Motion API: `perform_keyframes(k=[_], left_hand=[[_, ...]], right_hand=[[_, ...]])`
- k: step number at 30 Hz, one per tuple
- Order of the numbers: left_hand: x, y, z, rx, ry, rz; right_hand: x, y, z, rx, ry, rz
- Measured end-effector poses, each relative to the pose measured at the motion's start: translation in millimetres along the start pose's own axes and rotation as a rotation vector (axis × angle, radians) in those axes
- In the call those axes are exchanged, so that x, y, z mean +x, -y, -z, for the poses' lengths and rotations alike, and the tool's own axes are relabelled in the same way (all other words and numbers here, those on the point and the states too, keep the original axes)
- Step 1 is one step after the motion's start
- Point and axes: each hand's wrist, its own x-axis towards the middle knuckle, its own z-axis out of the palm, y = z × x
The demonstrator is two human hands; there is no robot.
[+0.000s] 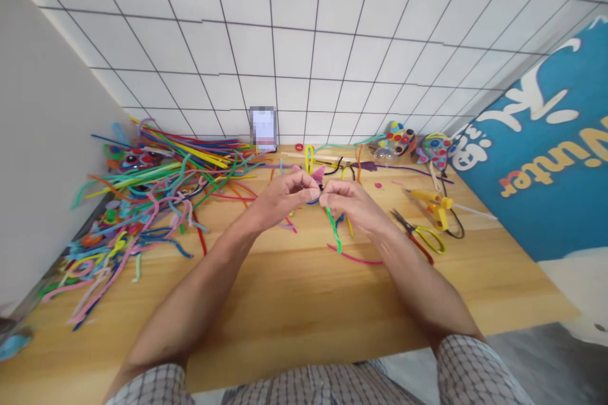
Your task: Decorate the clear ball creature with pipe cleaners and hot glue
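My left hand (287,197) and my right hand (350,202) are close together over the middle of the wooden table, fingertips pinched and almost touching. From the fingers of my right hand hangs a bright green pipe cleaner (334,231), its lower end bent. What the pinch of my left hand holds is too small to make out. Just behind the fingers, partly hidden by them, is a pink pointed piece (318,173), with a yellow pipe cleaner loop (310,157) beyond it. A magenta pipe cleaner (356,258) lies below my right hand.
A large heap of coloured pipe cleaners (156,186) covers the left side. Scissors (422,233) with yellow handles and a yellow glue gun (433,204) lie to the right. At the wall stand a phone (263,129) and decorated masks (398,138). The table (294,304) ends near my body.
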Motion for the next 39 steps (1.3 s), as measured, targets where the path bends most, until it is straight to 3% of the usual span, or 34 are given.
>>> perform_keyframes(k=[3,7,10,12,16,19,22,24,27,30,32,39], left_hand=[[-3,0,-13.4,-0.070,-0.061,0.016],[-6,9,-47.8,-0.494,-0.250,0.103],[-4,15,-57.4,-0.666,-0.302,0.163],[-1,17,-48.8,-0.595,-0.269,0.145],[4,13,-14.9,-0.238,-0.059,0.082],[3,8,1.3,-0.044,0.024,0.001],[1,6,-0.6,0.000,0.009,-0.034],[-1,7,-12.0,-0.067,-0.070,-0.044],[-3,12,-37.9,-0.364,-0.237,0.021],[-3,18,-55.5,-0.655,-0.315,0.146],[0,21,-53.3,-0.658,-0.296,0.173],[3,7,-7.6,-0.168,-0.027,0.065]], right_hand=[[2,-5,-3,0.006,-0.005,0.047],[6,-14,-7,0.093,-0.031,0.111],[8,-15,-7,0.130,-0.015,0.089],[8,-11,-3,0.111,0.009,0.070],[5,-2,4,0.045,0.037,0.027],[4,0,7,-0.011,0.086,-0.006],[4,-2,6,-0.026,0.110,-0.010],[5,-5,5,-0.009,0.087,0.019],[8,-10,1,0.039,0.024,0.076],[12,-14,-1,0.112,0.011,0.067],[13,-14,2,0.138,0.040,0.037],[11,-6,14,0.077,0.134,-0.026]])
